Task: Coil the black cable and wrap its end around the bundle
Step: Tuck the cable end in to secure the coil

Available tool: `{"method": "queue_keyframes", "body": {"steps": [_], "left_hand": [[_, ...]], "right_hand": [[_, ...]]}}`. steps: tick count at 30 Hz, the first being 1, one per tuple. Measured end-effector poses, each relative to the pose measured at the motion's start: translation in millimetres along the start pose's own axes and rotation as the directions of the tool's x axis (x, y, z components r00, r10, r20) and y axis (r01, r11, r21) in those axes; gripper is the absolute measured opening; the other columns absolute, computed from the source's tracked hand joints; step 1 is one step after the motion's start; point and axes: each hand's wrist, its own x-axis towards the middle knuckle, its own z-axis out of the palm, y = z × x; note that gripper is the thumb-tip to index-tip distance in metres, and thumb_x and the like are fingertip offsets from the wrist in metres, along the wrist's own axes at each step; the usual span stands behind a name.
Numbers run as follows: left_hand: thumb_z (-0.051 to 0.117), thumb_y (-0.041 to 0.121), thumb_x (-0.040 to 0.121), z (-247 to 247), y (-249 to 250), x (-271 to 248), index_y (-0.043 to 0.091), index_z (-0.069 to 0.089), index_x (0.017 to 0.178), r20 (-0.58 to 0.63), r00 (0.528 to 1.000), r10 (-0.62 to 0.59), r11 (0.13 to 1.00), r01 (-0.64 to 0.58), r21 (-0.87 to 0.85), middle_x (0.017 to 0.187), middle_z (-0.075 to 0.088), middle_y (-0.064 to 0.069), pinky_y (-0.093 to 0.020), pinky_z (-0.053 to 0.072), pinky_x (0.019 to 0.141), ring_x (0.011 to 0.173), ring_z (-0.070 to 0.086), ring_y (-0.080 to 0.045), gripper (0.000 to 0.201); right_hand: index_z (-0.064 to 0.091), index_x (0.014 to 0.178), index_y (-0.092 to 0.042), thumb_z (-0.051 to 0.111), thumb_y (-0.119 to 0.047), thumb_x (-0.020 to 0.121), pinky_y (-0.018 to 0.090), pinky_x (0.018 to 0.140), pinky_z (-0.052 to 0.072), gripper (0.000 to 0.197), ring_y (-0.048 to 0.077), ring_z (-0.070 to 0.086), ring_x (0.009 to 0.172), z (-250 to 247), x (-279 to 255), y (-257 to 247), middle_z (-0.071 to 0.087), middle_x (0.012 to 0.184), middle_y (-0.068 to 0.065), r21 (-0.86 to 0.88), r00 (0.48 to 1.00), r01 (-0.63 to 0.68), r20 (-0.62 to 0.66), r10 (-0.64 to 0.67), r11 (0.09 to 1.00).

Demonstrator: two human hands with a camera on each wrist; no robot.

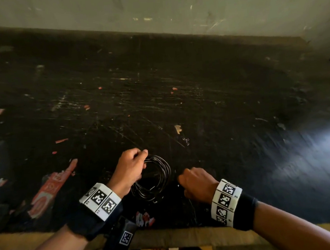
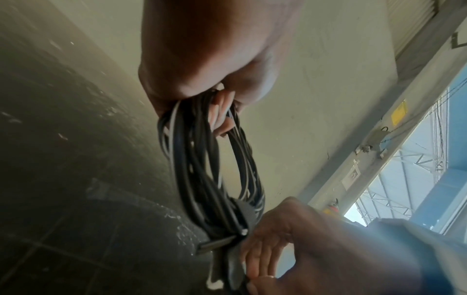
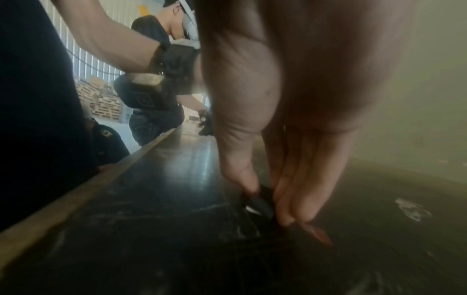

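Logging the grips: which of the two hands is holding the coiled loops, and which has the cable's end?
The left hand grips the coiled loops; the right hand only pinches the cable's end beside the bundle.

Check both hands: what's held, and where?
Left hand grips the coiled black cable at the top of its loops. Right hand pinches the cable's end.
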Motion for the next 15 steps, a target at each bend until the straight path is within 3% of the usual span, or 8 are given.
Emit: {"method": "queue_keyframes", "body": {"steps": [5, 9, 13, 15], "left_hand": [[0.057, 0.026, 0.091, 5, 6, -1, 0.015, 0.055, 0.066, 0.039, 0.999, 0.017, 0.998, -0.020, 0.057, 0.056, 0.047, 0.000, -0.022, 0.029, 0.040, 0.047, 0.041, -0.009, 0.027], [0.061, 0.029, 0.088, 8, 10, -5, 0.017, 0.057, 0.066, 0.220, 0.974, 0.056, 0.986, -0.089, 0.144, 0.054, 0.047, 0.004, -0.021, 0.031, 0.042, 0.051, 0.049, -0.006, 0.025], [0.060, 0.044, 0.086, 14, 18, -11, 0.018, 0.057, 0.066, 0.404, 0.907, 0.119, 0.932, -0.242, 0.269, 0.052, 0.051, 0.005, -0.019, 0.032, 0.041, 0.045, 0.045, -0.006, 0.033], [0.057, 0.042, 0.089, 16, 24, -12, 0.014, 0.058, 0.071, 0.468, 0.870, 0.154, 0.921, -0.298, 0.252, 0.054, 0.049, 0.002, -0.019, 0.031, 0.040, 0.046, 0.045, -0.006, 0.034]], "right_hand": [[0.058, 0.110, -0.010, 0.063, -0.025, 0.084, 0.033, 0.082, 0.054, 0.031, 0.025, 0.063, 0.096, 4, 2, 14, 0.064, 0.109, 0.010, 0.271, 0.993, -0.101, -0.031, 0.113, 0.957], [0.060, 0.102, -0.016, 0.068, -0.023, 0.080, 0.033, 0.081, 0.057, 0.024, 0.018, 0.064, 0.090, 0, 5, 28, 0.064, 0.102, 0.004, 0.586, 0.977, -0.158, -0.024, 0.212, 0.795], [0.063, 0.085, -0.025, 0.070, -0.022, 0.073, 0.038, 0.061, 0.060, 0.015, 0.015, 0.068, 0.070, -20, -1, 31, 0.068, 0.084, 0.003, 0.837, 0.950, 0.033, -0.196, 0.243, 0.547], [0.063, 0.081, -0.025, 0.071, -0.021, 0.072, 0.040, 0.063, 0.060, 0.014, 0.013, 0.068, 0.064, -30, -5, 31, 0.068, 0.074, 0.000, 0.854, 0.925, 0.122, -0.282, 0.253, 0.505]]}}
